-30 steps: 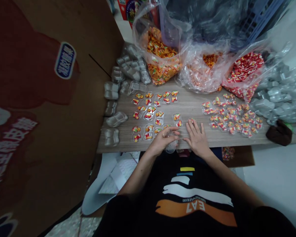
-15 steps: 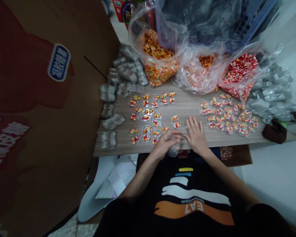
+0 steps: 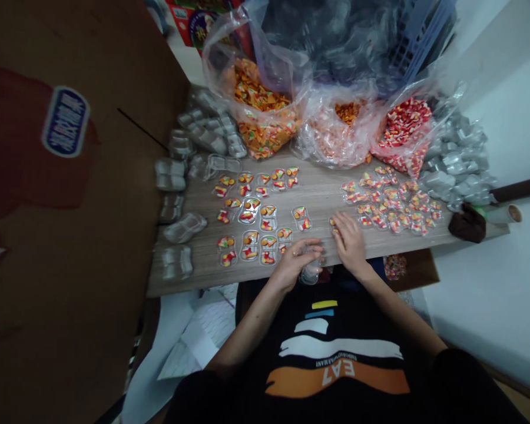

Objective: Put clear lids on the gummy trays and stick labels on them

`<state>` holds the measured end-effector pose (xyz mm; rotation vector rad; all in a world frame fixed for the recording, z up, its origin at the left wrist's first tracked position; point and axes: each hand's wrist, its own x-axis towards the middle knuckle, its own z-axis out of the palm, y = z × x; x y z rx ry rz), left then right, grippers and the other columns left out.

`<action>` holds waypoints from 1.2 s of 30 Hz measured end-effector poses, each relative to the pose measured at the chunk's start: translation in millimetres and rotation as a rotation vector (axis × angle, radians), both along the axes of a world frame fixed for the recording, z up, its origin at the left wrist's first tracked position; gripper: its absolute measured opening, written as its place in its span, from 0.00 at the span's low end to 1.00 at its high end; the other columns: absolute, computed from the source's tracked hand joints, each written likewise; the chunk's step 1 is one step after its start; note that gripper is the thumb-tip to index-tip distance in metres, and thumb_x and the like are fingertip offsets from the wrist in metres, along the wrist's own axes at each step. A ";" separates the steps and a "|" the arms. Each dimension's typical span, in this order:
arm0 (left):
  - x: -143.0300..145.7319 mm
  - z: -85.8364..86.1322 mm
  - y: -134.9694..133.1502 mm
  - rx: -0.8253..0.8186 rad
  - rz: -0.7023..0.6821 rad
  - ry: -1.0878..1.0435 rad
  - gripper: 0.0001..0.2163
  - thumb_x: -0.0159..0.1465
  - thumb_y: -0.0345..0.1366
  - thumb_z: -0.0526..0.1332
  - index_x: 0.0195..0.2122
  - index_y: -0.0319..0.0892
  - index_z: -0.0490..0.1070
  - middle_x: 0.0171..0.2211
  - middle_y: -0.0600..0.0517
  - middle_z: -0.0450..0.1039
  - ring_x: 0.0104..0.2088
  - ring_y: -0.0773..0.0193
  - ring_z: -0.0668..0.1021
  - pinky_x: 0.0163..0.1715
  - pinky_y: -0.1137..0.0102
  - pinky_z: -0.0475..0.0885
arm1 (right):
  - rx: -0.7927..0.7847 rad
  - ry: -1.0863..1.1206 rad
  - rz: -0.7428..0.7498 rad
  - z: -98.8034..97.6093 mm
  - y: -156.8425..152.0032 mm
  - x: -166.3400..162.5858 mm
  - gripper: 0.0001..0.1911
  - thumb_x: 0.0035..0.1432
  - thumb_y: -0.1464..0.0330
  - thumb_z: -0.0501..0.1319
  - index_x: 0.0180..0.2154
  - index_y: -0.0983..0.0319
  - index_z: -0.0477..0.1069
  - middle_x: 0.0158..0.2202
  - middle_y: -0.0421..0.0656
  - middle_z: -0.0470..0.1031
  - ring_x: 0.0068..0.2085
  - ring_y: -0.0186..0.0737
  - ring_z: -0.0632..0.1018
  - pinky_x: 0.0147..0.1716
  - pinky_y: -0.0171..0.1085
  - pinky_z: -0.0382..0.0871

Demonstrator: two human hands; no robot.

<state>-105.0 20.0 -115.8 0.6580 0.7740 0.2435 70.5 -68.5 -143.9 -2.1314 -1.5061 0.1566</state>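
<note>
At the front edge of the table, my left hand (image 3: 297, 262) is closed around clear plastic shells (image 3: 311, 272) that jut out below its fingers. To its right, my right hand (image 3: 350, 242) rests on the tabletop, fingers together and curled over a small candy-filled tray (image 3: 333, 222); most of that tray is hidden under them. A single filled tray (image 3: 301, 218) lies a little to the left, holding a pizza-slice candy and other pieces. Further left are rows of similar filled trays (image 3: 249, 210) on the wood-grain table (image 3: 320, 191).
Bags of orange candy (image 3: 267, 126), wrapped brownish candy (image 3: 327, 129) and red-white candy (image 3: 404, 132) stand along the back. Filled packs (image 3: 391, 203) cluster at right, beside piled clear shells (image 3: 459, 159). More shells (image 3: 176, 262) line the left edge by a large carton (image 3: 70, 235).
The view has shifted, moving the table leftward in the picture. My right hand's fingers have drawn in from lying flat to curling at the filled tray. My left hand still holds the shells.
</note>
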 end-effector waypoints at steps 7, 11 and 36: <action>15.3 -5.2 -2.7 -0.041 -0.015 -0.007 0.27 0.50 0.33 0.73 0.51 0.36 0.73 0.41 0.44 0.77 0.33 0.57 0.81 0.29 0.62 0.80 | -0.132 -0.082 -0.218 -3.0 3.7 -4.7 0.31 0.68 0.55 0.52 0.65 0.63 0.61 0.59 0.58 0.68 0.57 0.61 0.67 0.54 0.58 0.63; 18.5 -7.1 -0.6 -0.046 -0.032 -0.022 0.27 0.50 0.33 0.74 0.52 0.37 0.74 0.41 0.44 0.78 0.34 0.57 0.81 0.29 0.62 0.80 | -0.173 -0.071 -0.208 1.8 12.1 -7.7 0.28 0.67 0.58 0.54 0.63 0.64 0.63 0.52 0.58 0.71 0.54 0.61 0.69 0.53 0.57 0.64; 40.2 10.7 3.5 -0.043 -0.100 -0.093 0.17 0.51 0.34 0.73 0.43 0.40 0.80 0.43 0.46 0.79 0.36 0.57 0.81 0.32 0.63 0.81 | -0.076 1.256 -0.269 28.8 -17.2 16.8 0.23 0.48 0.47 0.70 0.28 0.60 0.71 0.21 0.37 0.71 0.23 0.33 0.68 0.23 0.33 0.59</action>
